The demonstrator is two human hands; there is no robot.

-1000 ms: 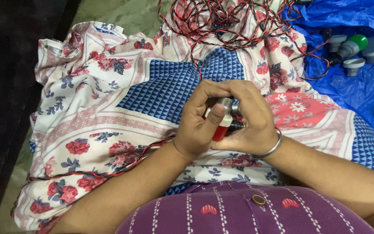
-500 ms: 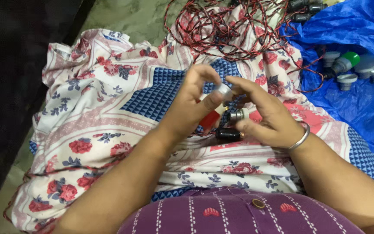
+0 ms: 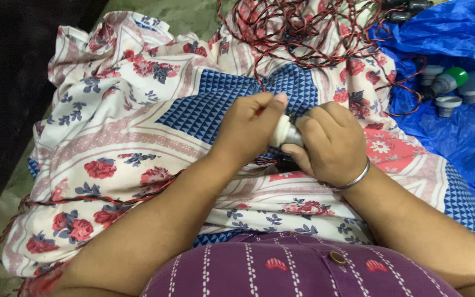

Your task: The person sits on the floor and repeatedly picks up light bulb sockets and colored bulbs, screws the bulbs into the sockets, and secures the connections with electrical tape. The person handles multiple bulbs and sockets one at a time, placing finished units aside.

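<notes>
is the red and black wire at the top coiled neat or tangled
Tangled: the red and black wire lies in loose crossing loops on the floral cloth, with no tidy coil.

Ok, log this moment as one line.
left hand: gripping white part | right hand: closed on same assembly | under: floral cloth | far: red-black wires

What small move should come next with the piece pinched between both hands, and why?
Probably a short twist of the right hand against the left hand, seating the whitish cap-like part. Both hands are closed around it from opposite sides, pressed together over the floral cloth, and the joint itself is hidden by the fingers, so I cannot tell whether it is fully seated.
</notes>
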